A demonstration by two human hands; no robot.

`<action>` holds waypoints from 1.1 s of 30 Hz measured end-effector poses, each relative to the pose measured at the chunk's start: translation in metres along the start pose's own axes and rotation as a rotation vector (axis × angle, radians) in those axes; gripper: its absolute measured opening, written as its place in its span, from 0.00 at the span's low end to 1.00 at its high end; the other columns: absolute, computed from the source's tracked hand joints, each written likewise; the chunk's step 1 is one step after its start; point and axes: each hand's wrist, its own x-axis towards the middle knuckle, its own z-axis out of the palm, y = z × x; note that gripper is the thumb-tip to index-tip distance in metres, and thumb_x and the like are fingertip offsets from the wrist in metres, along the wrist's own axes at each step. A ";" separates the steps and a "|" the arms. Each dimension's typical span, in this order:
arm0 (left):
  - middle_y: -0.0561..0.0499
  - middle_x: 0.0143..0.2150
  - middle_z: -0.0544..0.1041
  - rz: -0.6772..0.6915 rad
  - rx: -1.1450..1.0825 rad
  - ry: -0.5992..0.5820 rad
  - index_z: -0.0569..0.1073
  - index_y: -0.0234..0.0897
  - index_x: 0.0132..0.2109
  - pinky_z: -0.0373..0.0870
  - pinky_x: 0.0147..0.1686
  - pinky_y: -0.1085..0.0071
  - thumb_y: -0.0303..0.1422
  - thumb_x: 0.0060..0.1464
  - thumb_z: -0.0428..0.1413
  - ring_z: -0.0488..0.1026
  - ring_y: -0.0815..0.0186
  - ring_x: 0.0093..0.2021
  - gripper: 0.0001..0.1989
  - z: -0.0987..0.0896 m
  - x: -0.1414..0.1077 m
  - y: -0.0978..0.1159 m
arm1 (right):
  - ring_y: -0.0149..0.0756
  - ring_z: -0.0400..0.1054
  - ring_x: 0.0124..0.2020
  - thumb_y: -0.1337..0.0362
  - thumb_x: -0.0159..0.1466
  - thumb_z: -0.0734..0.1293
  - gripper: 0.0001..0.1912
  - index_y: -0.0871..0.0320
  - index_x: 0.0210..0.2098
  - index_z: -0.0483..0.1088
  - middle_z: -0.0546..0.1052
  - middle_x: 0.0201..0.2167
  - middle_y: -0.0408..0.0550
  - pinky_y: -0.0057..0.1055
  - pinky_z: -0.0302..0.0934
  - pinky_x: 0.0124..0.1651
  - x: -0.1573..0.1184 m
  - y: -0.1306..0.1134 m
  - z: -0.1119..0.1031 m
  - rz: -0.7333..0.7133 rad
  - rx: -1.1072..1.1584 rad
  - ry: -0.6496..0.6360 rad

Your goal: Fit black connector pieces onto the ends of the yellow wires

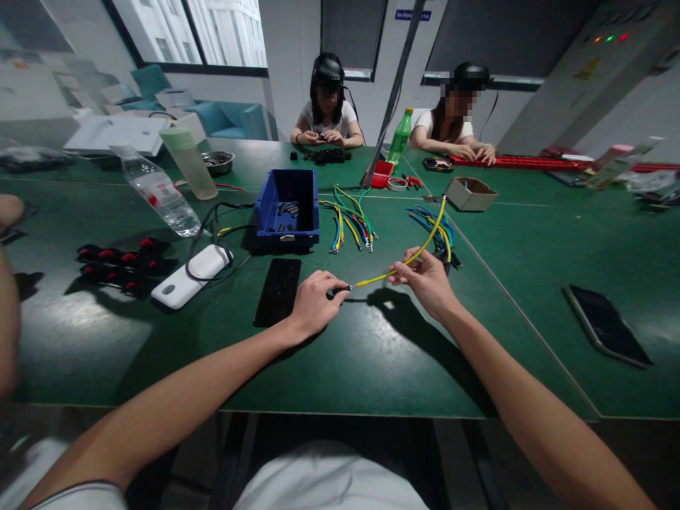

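Note:
My left hand (317, 303) pinches a small black part (341, 288) near the table's middle. A yellow cable (432, 234) curves through the fingers of my right hand (422, 280), its metal-tipped lower end meeting the black part. Whether the two are joined is too small to tell. Beyond my hands lie a bundle of blue, yellow and green wires (353, 223) and another wire bundle (450, 237) to the right. A blue bin (287, 239) with small dark pieces stands behind a black phone (277, 292), which lies flat beside my left hand.
On the green table (372, 382) are a white device (192, 278) with a black cable, black-and-red parts (127, 265), two bottles at left, a small cardboard box (471, 195) and a phone (607, 324) at right. Two people sit across; another person's arm shows at the left edge.

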 end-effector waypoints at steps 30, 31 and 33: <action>0.49 0.35 0.78 -0.014 -0.022 0.000 0.79 0.38 0.38 0.70 0.38 0.67 0.29 0.53 0.60 0.73 0.63 0.39 0.05 0.001 0.002 -0.004 | 0.32 0.74 0.26 0.60 0.53 0.74 0.18 0.54 0.35 0.61 0.76 0.29 0.41 0.27 0.68 0.30 -0.001 0.006 0.005 0.015 0.050 -0.013; 0.49 0.35 0.78 -0.015 -0.021 -0.001 0.79 0.38 0.38 0.70 0.38 0.67 0.29 0.53 0.60 0.73 0.63 0.39 0.05 0.001 0.002 -0.004 | 0.32 0.74 0.26 0.60 0.53 0.74 0.19 0.54 0.35 0.61 0.76 0.28 0.41 0.27 0.68 0.30 0.000 0.006 0.005 0.019 0.050 -0.012; 0.49 0.35 0.78 -0.018 -0.019 0.002 0.79 0.38 0.38 0.70 0.38 0.66 0.29 0.53 0.60 0.73 0.63 0.39 0.05 0.002 0.002 -0.004 | 0.31 0.73 0.25 0.60 0.53 0.75 0.19 0.54 0.35 0.61 0.76 0.28 0.40 0.27 0.68 0.30 0.000 0.007 0.005 0.026 0.050 -0.008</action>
